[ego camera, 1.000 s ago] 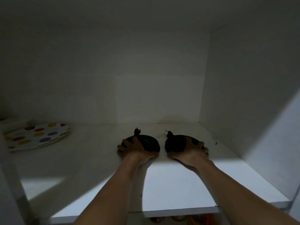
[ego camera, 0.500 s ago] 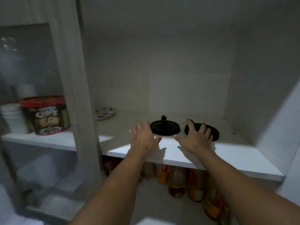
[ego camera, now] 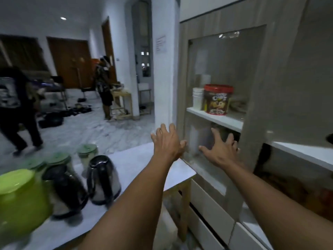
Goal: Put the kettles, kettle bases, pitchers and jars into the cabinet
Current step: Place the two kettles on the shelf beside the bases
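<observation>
Both my hands are empty with fingers spread, held in the air in front of the cabinet. My left hand is over the far end of the white table; my right hand is before the cabinet's glass door. On the table at lower left stand two steel kettles, a lime-green pitcher and several clear jars with green lids. A dark kettle base peeks in at the right edge on the white cabinet shelf.
Behind the glass door a red-lidded cereal tub and stacked white cups sit on a shelf. Two people move about in the room at the left, near a wooden stool. White drawers lie below the cabinet.
My hands have let go of the two kettle bases and drawn back out of the cabinet. My view has swung left, bringing the table with the kettles and the room into sight.
</observation>
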Motion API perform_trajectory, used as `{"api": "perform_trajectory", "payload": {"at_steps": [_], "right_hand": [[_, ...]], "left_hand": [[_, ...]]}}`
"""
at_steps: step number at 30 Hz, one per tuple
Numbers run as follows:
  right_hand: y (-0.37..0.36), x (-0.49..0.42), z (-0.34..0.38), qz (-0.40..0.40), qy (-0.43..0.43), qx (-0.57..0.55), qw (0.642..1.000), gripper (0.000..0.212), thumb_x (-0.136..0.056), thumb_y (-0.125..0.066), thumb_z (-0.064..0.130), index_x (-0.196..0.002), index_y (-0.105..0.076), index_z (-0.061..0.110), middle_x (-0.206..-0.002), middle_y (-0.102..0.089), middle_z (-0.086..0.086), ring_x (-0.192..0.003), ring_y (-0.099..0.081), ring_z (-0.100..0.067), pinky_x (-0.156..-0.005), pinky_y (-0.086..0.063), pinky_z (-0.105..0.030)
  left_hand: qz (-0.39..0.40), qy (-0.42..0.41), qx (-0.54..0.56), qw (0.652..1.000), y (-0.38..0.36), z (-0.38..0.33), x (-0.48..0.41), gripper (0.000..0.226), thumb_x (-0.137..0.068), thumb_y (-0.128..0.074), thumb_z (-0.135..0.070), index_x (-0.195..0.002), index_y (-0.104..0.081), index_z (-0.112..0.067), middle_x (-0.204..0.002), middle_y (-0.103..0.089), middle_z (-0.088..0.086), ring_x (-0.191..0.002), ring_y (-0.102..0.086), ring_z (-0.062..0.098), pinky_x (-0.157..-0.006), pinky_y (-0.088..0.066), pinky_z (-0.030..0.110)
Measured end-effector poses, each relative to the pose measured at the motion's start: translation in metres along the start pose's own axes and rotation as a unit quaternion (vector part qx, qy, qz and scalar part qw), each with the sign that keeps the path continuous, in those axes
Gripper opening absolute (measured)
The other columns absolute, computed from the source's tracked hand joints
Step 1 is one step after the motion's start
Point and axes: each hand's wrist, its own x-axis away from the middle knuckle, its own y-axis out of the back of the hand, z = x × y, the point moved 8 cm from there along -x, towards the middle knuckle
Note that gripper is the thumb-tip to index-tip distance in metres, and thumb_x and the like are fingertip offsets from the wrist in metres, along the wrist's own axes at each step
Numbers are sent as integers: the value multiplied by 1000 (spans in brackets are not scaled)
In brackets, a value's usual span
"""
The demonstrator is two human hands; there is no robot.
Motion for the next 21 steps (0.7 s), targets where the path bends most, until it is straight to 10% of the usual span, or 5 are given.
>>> {"api": "perform_trajectory", "payload": {"at_steps": [11,21], "right_hand": [[-225,97,303,170,183,48,967,76,-86,-53,60,-149,-21,34,-159,-8,-18,-140,-25,-43,-110,-27,-55],[-315,100,312,237,85,68,965,73,-88,-57,47,-145,-24,17,-142,-30,-14,-128,-40,-40,-100,-40,-50]], "left_hand": [[-21,254,-67,965,118,389,84,68,-87,-59,-48,-139,-36,-11,-145,-37,21,-132,-40,42,-109,-32,49],[24,386,158,908,34,456,98,65,-79,-65,-54,-122,-52,-6,-119,-61,12,-111,-60,35,-87,-51,40]]}}
